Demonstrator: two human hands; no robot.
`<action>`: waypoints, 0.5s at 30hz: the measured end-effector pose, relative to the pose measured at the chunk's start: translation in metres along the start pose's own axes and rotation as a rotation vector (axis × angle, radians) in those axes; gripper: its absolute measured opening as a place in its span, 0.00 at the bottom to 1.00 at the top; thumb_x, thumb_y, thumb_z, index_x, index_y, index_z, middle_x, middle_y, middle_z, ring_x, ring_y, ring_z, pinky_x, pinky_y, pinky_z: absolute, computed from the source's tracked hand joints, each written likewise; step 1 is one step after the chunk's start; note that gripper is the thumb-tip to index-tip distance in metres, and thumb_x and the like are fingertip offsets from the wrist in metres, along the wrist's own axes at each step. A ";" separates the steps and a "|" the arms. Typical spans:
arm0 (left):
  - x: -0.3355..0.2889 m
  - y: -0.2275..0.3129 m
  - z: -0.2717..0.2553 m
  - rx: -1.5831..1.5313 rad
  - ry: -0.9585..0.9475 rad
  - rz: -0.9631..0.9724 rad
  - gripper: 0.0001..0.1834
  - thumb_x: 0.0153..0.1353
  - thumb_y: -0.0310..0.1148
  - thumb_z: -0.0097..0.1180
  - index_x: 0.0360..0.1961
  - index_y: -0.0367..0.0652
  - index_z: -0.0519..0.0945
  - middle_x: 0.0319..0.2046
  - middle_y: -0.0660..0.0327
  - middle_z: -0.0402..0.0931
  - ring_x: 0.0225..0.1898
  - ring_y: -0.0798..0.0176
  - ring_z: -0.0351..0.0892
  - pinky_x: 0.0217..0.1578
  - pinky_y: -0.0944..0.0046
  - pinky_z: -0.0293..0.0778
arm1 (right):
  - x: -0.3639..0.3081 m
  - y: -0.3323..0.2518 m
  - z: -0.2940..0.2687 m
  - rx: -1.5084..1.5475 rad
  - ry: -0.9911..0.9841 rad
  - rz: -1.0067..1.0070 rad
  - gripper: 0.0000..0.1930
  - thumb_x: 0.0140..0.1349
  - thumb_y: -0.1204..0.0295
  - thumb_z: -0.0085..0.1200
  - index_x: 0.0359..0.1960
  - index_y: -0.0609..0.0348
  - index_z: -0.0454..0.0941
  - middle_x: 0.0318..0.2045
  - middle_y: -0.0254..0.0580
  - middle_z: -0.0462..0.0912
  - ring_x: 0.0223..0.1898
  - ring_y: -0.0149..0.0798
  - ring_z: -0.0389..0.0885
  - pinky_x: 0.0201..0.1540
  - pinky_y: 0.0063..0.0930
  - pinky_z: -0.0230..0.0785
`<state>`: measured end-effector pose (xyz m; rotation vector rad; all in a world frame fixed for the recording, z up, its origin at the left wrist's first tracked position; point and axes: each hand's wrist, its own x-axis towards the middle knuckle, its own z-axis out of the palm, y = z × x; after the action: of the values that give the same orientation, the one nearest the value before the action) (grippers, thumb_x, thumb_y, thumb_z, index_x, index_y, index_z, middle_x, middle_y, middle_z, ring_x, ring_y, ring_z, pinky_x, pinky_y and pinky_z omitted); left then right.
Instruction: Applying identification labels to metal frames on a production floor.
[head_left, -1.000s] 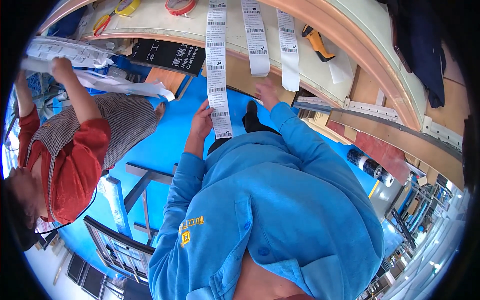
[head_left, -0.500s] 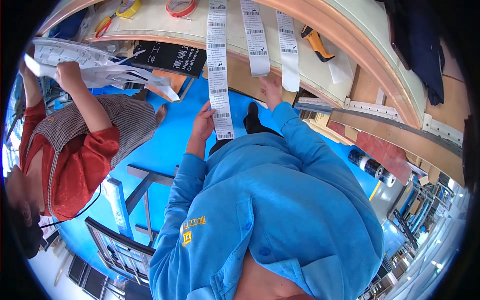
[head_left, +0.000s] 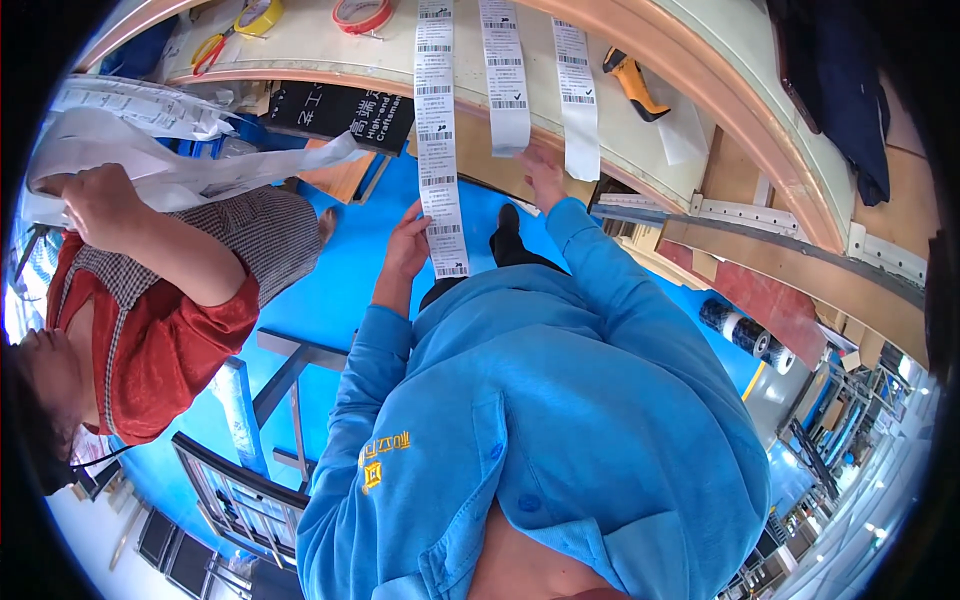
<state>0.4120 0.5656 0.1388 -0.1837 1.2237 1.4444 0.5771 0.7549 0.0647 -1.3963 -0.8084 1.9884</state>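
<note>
A long white label strip (head_left: 436, 150) printed with black blocks and handwritten marks hangs down from the bench. My left hand (head_left: 408, 243) is closed on its left edge near the lower end, fingers pinching the paper. My right hand (head_left: 544, 180) is raised beside the bottom corner of a second, shorter label strip (head_left: 507, 85). Its fingers look parted and slightly blurred; whether they touch that strip's corner is hard to make out. Just to the right hangs a third label strip (head_left: 576, 100), its lower part blank.
On the bench (head_left: 400, 50) lie a yellow-and-black utility knife (head_left: 637, 85), red tape (head_left: 361, 14), yellow tape (head_left: 259, 16) and scissors (head_left: 208, 54). At left, a person in red (head_left: 170, 340) handles white sheets (head_left: 190, 165). Dark frames (head_left: 240, 490) stand on the blue floor (head_left: 345, 240).
The second strip's lower end has swung left and hangs straighter, with my right hand close by it. My left hand stays in place. The other person has moved the white sheets.
</note>
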 end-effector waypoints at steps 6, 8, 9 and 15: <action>0.007 -0.002 -0.007 -0.005 -0.057 0.005 0.25 0.58 0.22 0.43 0.59 0.38 0.62 0.52 0.51 0.70 0.49 0.56 0.73 0.49 0.60 0.68 | -0.008 -0.006 0.004 -0.012 0.008 -0.002 0.26 0.47 0.70 0.61 0.51 0.54 0.69 0.40 0.32 0.74 0.34 0.30 0.69 0.32 0.22 0.61; 0.006 -0.002 -0.005 -0.007 -0.055 0.004 0.25 0.58 0.22 0.43 0.59 0.38 0.62 0.52 0.51 0.70 0.49 0.56 0.73 0.49 0.60 0.68 | -0.013 -0.008 0.003 -0.016 0.009 -0.002 0.26 0.47 0.70 0.62 0.51 0.55 0.70 0.40 0.32 0.74 0.34 0.30 0.69 0.32 0.21 0.61; 0.005 -0.001 -0.004 -0.008 -0.050 0.005 0.25 0.58 0.22 0.43 0.59 0.38 0.62 0.51 0.51 0.70 0.49 0.56 0.73 0.49 0.60 0.69 | -0.015 -0.009 0.003 -0.018 0.010 -0.001 0.26 0.47 0.70 0.62 0.51 0.55 0.70 0.40 0.32 0.74 0.34 0.30 0.69 0.32 0.21 0.61; 0.003 -0.003 -0.004 -0.020 -0.029 0.002 0.25 0.58 0.22 0.44 0.59 0.38 0.63 0.51 0.51 0.71 0.49 0.55 0.74 0.49 0.60 0.69 | -0.018 -0.014 0.009 -0.029 0.000 0.010 0.27 0.45 0.70 0.62 0.51 0.56 0.71 0.42 0.32 0.75 0.32 0.30 0.70 0.31 0.20 0.61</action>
<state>0.4112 0.5645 0.1332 -0.1751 1.1865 1.4565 0.5752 0.7490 0.0888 -1.4199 -0.8352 1.9913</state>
